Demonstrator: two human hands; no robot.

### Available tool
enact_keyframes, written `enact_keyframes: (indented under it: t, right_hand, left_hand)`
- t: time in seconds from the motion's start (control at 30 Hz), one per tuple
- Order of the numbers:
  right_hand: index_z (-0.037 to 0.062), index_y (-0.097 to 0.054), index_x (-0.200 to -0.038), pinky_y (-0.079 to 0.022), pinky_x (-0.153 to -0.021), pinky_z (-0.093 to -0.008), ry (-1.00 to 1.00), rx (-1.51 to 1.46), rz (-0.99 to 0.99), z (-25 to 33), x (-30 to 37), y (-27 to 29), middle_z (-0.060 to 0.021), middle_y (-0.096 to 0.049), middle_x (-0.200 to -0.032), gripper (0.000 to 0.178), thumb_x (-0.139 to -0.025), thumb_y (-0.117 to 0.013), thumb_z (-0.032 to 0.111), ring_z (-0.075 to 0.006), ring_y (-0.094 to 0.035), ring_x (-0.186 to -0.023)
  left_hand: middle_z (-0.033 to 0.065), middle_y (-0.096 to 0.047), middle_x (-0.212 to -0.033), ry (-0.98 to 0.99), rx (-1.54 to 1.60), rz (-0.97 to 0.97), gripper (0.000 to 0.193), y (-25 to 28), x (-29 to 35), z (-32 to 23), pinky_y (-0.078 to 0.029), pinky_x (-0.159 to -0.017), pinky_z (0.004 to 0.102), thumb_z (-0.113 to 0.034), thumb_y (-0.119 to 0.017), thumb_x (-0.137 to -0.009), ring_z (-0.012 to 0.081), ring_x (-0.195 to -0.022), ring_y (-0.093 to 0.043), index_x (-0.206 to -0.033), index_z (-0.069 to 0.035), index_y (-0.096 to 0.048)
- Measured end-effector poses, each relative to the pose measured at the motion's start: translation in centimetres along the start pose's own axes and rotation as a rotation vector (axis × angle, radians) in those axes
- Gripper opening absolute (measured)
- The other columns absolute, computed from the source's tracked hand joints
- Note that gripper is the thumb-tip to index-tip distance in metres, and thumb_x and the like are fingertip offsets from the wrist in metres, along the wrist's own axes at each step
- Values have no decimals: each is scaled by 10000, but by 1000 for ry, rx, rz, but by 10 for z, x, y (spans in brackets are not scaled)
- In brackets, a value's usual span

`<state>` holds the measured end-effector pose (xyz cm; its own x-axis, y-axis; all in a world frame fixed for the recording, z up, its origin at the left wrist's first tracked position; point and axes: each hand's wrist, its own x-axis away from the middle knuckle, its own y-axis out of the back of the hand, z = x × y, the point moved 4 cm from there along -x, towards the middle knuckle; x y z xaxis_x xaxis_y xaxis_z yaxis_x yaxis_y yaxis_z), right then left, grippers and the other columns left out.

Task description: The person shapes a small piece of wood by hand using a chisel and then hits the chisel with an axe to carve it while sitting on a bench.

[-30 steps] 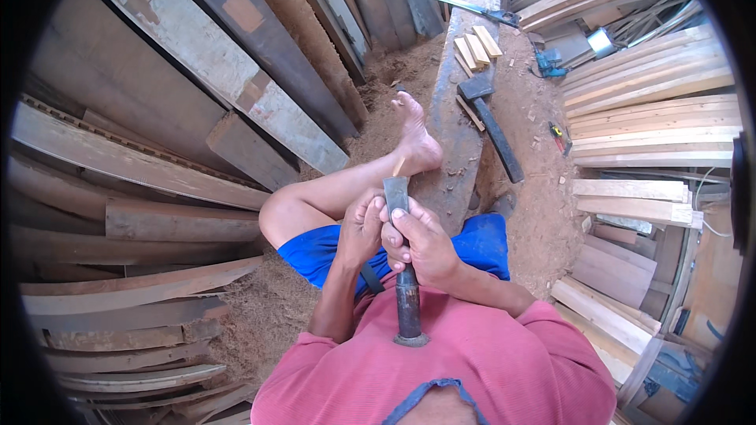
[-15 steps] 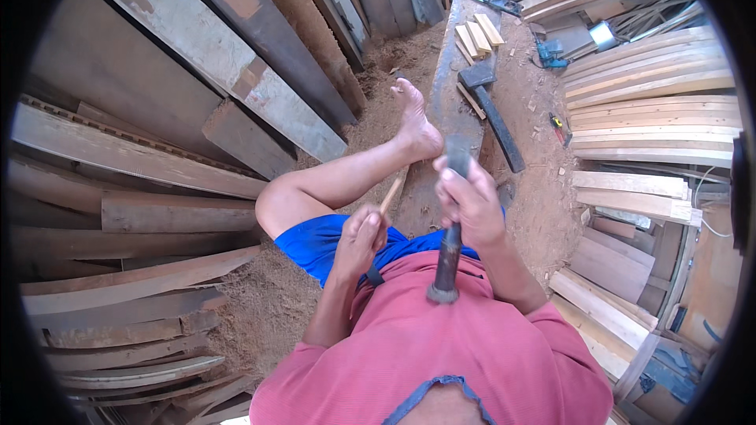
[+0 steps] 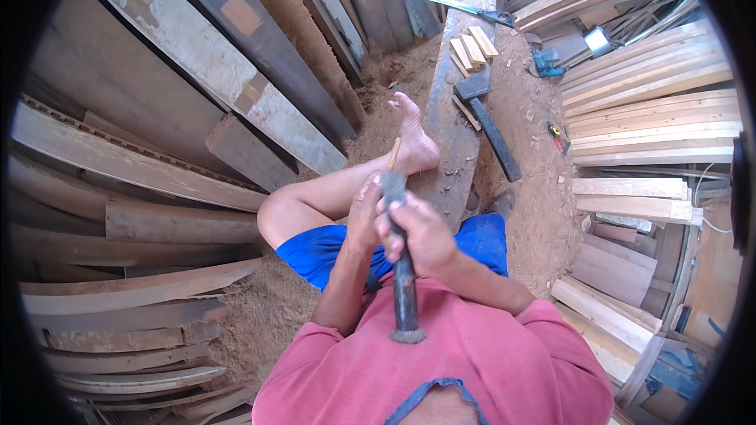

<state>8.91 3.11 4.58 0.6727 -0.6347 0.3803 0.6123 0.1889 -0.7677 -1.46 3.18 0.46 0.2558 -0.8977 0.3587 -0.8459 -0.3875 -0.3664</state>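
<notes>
My right hand [image 3: 421, 228] is wrapped around a chisel [image 3: 405, 299] with a dark round handle. Its frayed butt end points back toward my chest, while the broad grey blade shows above my fingers. My left hand [image 3: 364, 212] is closed on a thin wooden stick [image 3: 394, 154] whose tip sticks out ahead. Both hands are close together in front of my blue shorts. The blade lies over or against the stick beside my left fingers; whether it touches, I cannot tell. My bare foot [image 3: 415, 142] rests by the plank bench.
On the plank bench [image 3: 449, 122] lie a dark mallet [image 3: 488, 130], several short wood pieces [image 3: 474, 49] and a handsaw [image 3: 472, 12]. A blue power tool [image 3: 545, 63] and a yellow-black hand tool [image 3: 556, 135] sit on the sawdust floor. Stacked boards [image 3: 650, 126] line the right; leaning planks [image 3: 189, 55] line the left.
My right hand has brought the chisel left and down toward my left hand. The left hand has risen slightly with the stick, which now points more upright.
</notes>
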Motion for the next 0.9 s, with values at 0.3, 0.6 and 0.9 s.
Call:
enact_keyframes:
  t: [0.3, 0.6, 0.9]
  right_hand:
    - [72, -474, -1050, -430, -461, -242, 1, 74, 47, 3, 16, -22, 15, -439, -683, 180, -1032, -392, 231, -54, -389, -476]
    - [64, -462, -1038, -427, -438, -241, 72, 99, 19, 14, 25, -17, 11, -435, -677, 186, -1036, -371, 226, -55, -393, -475]
    - [80, -465, -1090, -435, -488, -272, 149, 54, -120, 26, 32, 5, -6, -479, -713, 185, -1024, -410, 244, -75, -429, -500]
  left_hand:
    - [-6, -569, -809, -269, -408, 121, 343, 8, 20, -24, -454, -699, 259, -276, -364, -1058, 73, -752, -508, -1042, -32, -604]
    - [109, -568, -754, -370, -657, 132, 287, 3, 37, -31, -452, -640, 340, -189, -399, -1026, 197, -687, -557, -903, 5, -571]
    - [-14, -466, -657, 20, -10, 83, 305, 38, 45, 29, -349, -499, 256, -297, -426, -1035, 104, -546, -433, -865, -68, -533]
